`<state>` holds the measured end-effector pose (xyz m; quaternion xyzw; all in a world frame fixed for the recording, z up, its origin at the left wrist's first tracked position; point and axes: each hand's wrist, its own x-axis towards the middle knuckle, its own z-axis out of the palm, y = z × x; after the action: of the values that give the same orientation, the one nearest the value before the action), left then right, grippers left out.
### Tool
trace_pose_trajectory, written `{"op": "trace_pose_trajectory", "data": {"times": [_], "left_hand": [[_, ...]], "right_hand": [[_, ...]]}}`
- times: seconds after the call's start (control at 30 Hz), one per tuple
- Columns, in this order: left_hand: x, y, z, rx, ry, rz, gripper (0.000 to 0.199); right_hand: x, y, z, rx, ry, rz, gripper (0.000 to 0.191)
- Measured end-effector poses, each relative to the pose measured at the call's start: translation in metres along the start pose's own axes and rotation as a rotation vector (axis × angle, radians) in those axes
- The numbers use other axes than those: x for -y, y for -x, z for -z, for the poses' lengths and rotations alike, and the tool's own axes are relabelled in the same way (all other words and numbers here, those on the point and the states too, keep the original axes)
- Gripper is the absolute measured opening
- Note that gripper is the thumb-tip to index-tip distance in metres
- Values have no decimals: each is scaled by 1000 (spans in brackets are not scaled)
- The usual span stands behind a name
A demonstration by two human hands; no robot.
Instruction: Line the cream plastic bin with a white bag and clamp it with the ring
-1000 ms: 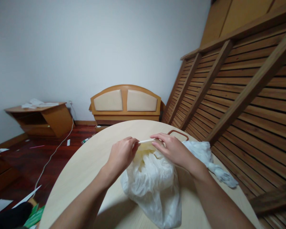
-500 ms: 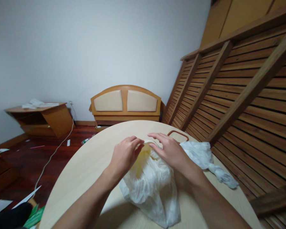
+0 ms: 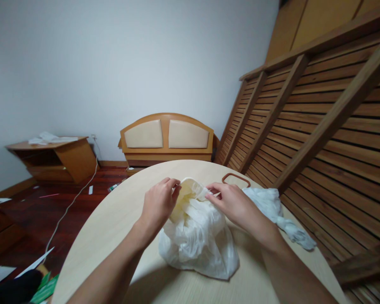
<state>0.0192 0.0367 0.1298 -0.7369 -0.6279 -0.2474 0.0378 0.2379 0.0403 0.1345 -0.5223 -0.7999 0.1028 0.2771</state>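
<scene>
Head view, and both bare hands are busy at a white bag (image 3: 199,240) above a round, pale table (image 3: 110,240), midway between its left and right edges and well in from the far edge. Left hand (image 3: 159,202) first: thumb and forefinger are closed in a pinch on the left side of the bag's rim, the other fingers curled in behind. Over to the right hand (image 3: 229,200), and it's a pinch here too, thumb and forefinger gripping the rim on the right side, the knuckles bent. Between the two grips the rim arches up toward the far edge, and what a look inside: pale yellow, with crumpled white folds bunched at the front of the mouth. The body slumps below in loose wrinkles, a corner sagging toward the near side; whether it bears fully on the tabletop is hard to tell. Out by the table's far right edge sits a brown loop (image 3: 238,177), just beyond the right hand, and next to it a second white bag (image 3: 265,202) sprawls along the right edge, its narrow end twisted and trailing toward the near side. Past that edge leans a slatted wooden panel (image 3: 332,139); beyond the far edge stands a headboard (image 3: 166,126) with two cream pads.
</scene>
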Motion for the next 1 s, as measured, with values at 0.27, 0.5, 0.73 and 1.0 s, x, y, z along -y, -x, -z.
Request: {"op": "trace_pose_trajectory", "data": {"times": [0.27,0.5,0.73,1.0], "left_hand": [[-4,4,4,30,4,-27,16],[-6,5,7,54,-38,-43,21],[-6,7,7,79,-61,-73,23],[-8,15,6,-180,20,-237,43]], "right_hand": [[-2,-4,-12,-36,69,53,24],[-2,-7,-13,16,0,102,34],[-5,-10,-19,-32,-28,111,32],[7,-4,-22,-29,22,178,31]]}}
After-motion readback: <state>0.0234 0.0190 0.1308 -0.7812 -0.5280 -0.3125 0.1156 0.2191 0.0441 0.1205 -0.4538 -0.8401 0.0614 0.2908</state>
